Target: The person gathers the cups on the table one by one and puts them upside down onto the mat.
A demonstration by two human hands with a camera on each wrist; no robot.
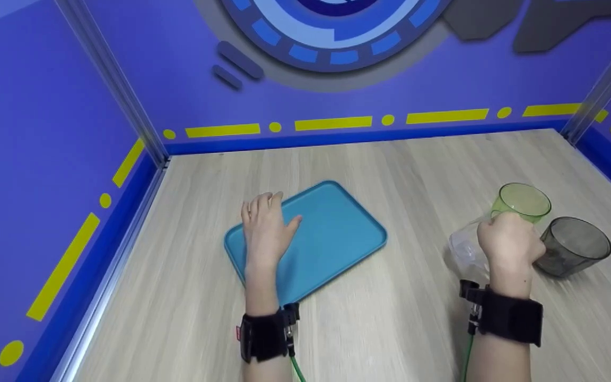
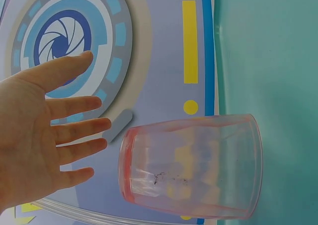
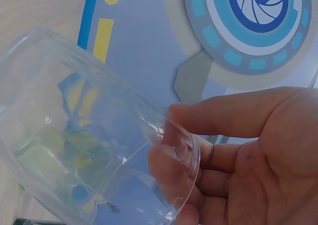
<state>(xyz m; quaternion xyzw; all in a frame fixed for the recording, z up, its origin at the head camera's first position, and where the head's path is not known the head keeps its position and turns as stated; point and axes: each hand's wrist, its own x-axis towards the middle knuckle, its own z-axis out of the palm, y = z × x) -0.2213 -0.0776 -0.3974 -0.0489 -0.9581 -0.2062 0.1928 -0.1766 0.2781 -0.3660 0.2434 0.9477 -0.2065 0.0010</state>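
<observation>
My left hand is held over the left part of a blue tray, fingers straight and spread, holding nothing. In the left wrist view a clear pink-tinted cup stands mouth down on the tray, just apart from the fingertips. The head view does not show this cup; the left hand covers that spot. On the right, my right hand pinches a colourless transparent cup at one end between thumb and fingers. The cup is tilted, and in the head view the hand partly hides it.
A green transparent cup stands upright just beyond the right hand. To its right is an upright grey transparent cup. Blue panels border the wooden table at the back and sides.
</observation>
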